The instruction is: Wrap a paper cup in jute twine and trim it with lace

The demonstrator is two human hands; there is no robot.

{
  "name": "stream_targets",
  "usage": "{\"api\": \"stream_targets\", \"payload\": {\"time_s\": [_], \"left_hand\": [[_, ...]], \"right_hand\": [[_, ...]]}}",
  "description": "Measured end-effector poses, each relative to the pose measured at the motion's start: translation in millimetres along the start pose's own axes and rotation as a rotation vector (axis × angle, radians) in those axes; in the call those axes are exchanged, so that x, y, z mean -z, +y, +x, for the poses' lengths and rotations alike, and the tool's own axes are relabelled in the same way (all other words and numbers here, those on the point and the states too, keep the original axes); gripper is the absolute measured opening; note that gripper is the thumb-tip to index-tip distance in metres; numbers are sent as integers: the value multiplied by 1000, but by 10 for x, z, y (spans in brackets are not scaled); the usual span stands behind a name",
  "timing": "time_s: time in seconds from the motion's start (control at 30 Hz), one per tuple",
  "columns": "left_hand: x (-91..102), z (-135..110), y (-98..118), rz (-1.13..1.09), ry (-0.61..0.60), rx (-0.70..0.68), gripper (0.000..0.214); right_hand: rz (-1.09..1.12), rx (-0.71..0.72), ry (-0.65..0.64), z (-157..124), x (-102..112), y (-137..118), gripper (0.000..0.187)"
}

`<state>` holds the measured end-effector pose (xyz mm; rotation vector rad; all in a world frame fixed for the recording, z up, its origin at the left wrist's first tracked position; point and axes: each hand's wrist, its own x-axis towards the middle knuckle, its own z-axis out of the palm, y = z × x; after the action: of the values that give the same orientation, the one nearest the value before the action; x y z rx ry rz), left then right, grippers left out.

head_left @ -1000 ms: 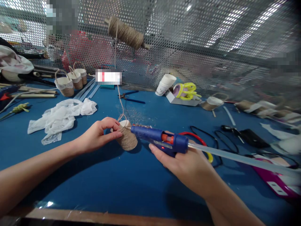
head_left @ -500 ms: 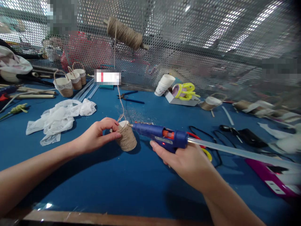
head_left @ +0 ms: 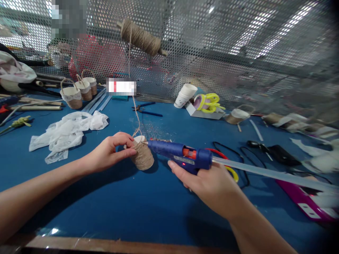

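Note:
My left hand pinches a small paper cup wrapped in brown twine, holding it tilted on the blue table. A strand of twine rises from the cup to a twine spool hung on the mesh wall. My right hand grips a blue hot glue gun with a clear glue stick out of its back. The gun's nozzle touches the cup near its white rim.
White lace fabric lies at the left, with finished twine baskets behind it. Pliers, white cups, yellow-handled scissors, black cables and a magenta object lie around. Behind the mesh wall, a person in red.
The glue gun drew back a little to the right half a second ago, and its nozzle is now back against the cup. My left hand has held still.

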<state>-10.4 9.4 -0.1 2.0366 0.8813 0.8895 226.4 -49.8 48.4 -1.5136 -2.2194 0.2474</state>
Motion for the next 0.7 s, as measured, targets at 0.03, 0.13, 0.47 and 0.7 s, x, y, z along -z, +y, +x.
{"api": "stream_targets", "payload": {"time_s": [0.03, 0.13, 0.47, 0.7], "left_hand": [[0, 0, 0, 1, 1, -1, 13], [1, 1, 0, 4, 0, 3, 13], [6, 1, 1, -5, -7, 0, 13], [12, -7, -28, 2, -9, -13, 14]], "right_hand": [[-1, 30, -5, -4, -5, 17, 23], [-5, 71, -22, -14, -14, 38, 20], [23, -20, -29, -15, 6, -10, 20], [21, -84, 13, 44, 25, -36, 30]]}}
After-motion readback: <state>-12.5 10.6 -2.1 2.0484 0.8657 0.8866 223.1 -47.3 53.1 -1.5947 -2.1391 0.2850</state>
